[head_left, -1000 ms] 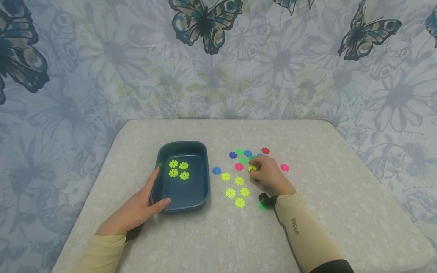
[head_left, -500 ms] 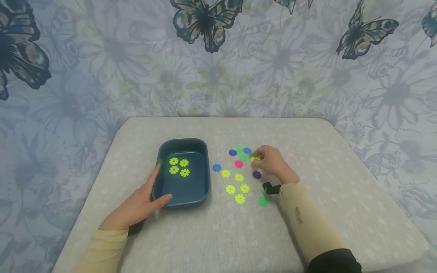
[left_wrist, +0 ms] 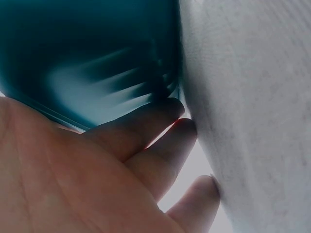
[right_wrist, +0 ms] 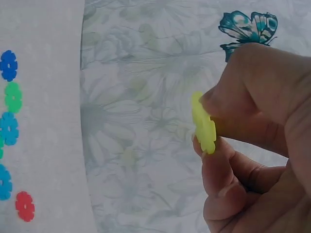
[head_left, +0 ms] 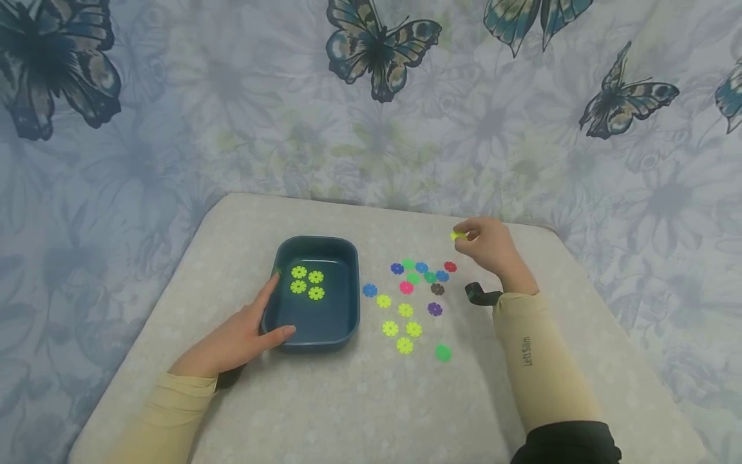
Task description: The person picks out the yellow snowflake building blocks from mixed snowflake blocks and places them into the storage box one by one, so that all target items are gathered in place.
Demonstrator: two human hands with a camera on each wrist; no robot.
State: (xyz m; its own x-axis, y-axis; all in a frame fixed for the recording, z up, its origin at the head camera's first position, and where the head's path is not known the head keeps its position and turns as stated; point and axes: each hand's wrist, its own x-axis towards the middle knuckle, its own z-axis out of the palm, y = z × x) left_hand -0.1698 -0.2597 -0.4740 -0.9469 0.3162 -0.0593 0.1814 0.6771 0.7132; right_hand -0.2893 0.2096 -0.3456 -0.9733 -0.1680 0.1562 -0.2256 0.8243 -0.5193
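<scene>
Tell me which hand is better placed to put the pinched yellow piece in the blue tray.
Probably the right hand: its fingers pinch the yellow piece. The left hand rests against the blue tray and holds no piece that shows.

Disc [right_wrist: 206, 126] in your right hand [head_left: 494, 250]: lime yellow. Your tray [head_left: 317, 325]: plain dark blue, 4 lime-yellow pieces [head_left: 298, 287] inside. Tablecloth [head_left: 348, 406]: pale beige-grey, faint mottled pattern. On it before you: 5 yellow discs [head_left: 406, 310], 4 green discs [head_left: 443, 353], 3 mid-blue discs [head_left: 370, 290], 1 dark blue disc [head_left: 397, 268], 1 red disc [head_left: 450, 266], 1 pink disc [head_left: 406, 288], 1 purple disc [head_left: 435, 309], 1 dark brown disc [head_left: 437, 289]. Wall covering [head_left: 232, 148]: pale grey-blue, washed-out flowers; butterflies [head_left: 379, 51] teal, black, tan. Your sleeves [head_left: 545, 380]: pale tan, dark lettering on right.
</scene>
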